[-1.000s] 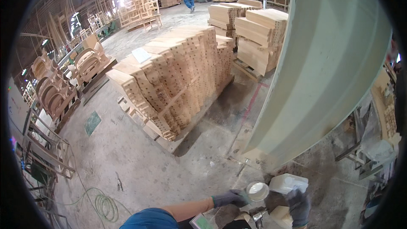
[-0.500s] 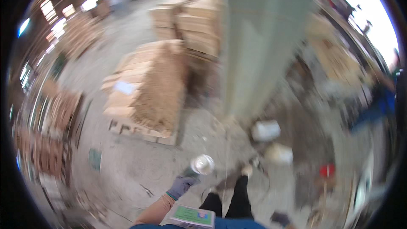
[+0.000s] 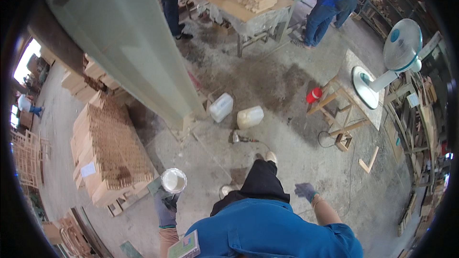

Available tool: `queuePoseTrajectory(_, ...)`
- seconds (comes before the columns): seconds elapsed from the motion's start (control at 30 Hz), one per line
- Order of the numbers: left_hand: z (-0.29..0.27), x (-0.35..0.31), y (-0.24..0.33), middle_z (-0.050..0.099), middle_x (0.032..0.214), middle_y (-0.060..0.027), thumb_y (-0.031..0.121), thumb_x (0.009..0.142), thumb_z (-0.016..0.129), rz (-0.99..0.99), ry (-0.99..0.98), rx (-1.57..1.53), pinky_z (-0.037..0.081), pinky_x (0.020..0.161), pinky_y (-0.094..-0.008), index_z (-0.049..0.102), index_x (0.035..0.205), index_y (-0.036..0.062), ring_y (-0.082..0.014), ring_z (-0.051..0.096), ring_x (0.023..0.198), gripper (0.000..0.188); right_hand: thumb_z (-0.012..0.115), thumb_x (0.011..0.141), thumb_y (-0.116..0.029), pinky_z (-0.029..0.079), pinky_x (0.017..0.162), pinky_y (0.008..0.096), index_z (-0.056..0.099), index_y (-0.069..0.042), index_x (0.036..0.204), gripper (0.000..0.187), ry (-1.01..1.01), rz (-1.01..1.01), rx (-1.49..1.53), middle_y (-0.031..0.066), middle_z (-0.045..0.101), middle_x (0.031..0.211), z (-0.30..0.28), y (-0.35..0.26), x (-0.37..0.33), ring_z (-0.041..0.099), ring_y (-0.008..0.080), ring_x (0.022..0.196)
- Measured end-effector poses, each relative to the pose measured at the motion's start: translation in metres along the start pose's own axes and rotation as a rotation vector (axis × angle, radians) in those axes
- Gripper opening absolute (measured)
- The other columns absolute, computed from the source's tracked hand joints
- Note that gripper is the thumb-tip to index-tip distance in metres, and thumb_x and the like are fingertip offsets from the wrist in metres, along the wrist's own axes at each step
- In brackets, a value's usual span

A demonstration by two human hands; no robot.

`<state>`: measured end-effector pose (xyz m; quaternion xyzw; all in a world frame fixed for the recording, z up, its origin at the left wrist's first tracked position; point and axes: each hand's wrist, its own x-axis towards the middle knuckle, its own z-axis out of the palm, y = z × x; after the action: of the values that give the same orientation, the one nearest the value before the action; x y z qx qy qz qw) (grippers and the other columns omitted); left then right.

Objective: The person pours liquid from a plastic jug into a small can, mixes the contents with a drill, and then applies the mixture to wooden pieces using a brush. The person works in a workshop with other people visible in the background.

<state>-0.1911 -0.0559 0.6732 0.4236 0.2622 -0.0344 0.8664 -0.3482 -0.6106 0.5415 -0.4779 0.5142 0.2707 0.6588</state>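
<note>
My left hand (image 3: pixel 166 211), in a grey glove, is closed around a round white cup (image 3: pixel 173 180), held upright at the lower left. Whitish contents show inside its rim. Over the floor to the right hangs my right hand (image 3: pixel 305 191), also gloved in grey, its fingers stretched and apart with nothing in them. In front of my feet a hand-held power tool (image 3: pixel 243 138) lies on the concrete, a cable running from it.
A pallet of stacked wood pieces (image 3: pixel 117 148) stands left, beside a grey-green column (image 3: pixel 129 43). Two plastic jugs (image 3: pixel 221 107) stand ahead. A white fan (image 3: pixel 368 86) sits on a wooden stand (image 3: pixel 351 74) near a red bucket (image 3: pixel 314 95). People stand around a far worktable (image 3: pixel 239 12).
My view has swung right, bringing the fan, stand and worktable into clear sight; the column and wood stack now lie further left. The cup stays in my left hand. My right hand shows more fully.
</note>
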Motion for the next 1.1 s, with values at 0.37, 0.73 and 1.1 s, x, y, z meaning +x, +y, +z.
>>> queuePoseTrajectory(0.37,0.239,0.061,-0.035,0.052,0.124,-0.0155,0.023,0.092,0.049,0.236,-0.362,-0.009,0.044,0.097,-0.0386,0.042,0.127,0.0008,-0.0255,0.053,0.112,0.041,0.060,0.086,-0.029,0.051,0.063,0.0372,0.060,-0.002,0.104,0.032,0.111,-0.030,-0.101,0.0149,0.065,0.094,-0.128,-0.153,0.071,0.063,0.0258,0.074)
queuePoseTrajectory(0.73,0.484,0.119,-0.185,0.053,0.125,-0.0120,0.024,0.093,0.047,-0.037,-0.238,-0.156,0.049,0.093,-0.0431,0.046,0.126,0.0032,-0.0265,0.055,0.111,0.039,0.058,0.086,-0.020,0.036,0.043,0.0247,0.058,-0.003,0.089,0.016,0.096,-0.421,0.020,0.0032,0.053,0.063,-0.289,-0.390,0.095,0.049,0.0116,0.049)
queuePoseTrajectory(1.1,0.607,0.187,-0.202,0.052,0.124,-0.0139,0.023,0.095,0.043,-0.024,-0.301,-0.090,0.050,0.093,-0.0413,0.046,0.125,0.0031,-0.0273,0.052,0.114,0.036,0.059,0.086,-0.023,0.051,0.059,0.0317,0.061,0.002,0.101,0.029,0.052,-0.259,0.023,0.0142,0.065,0.084,-0.301,-0.405,0.140,0.063,0.0227,0.069)
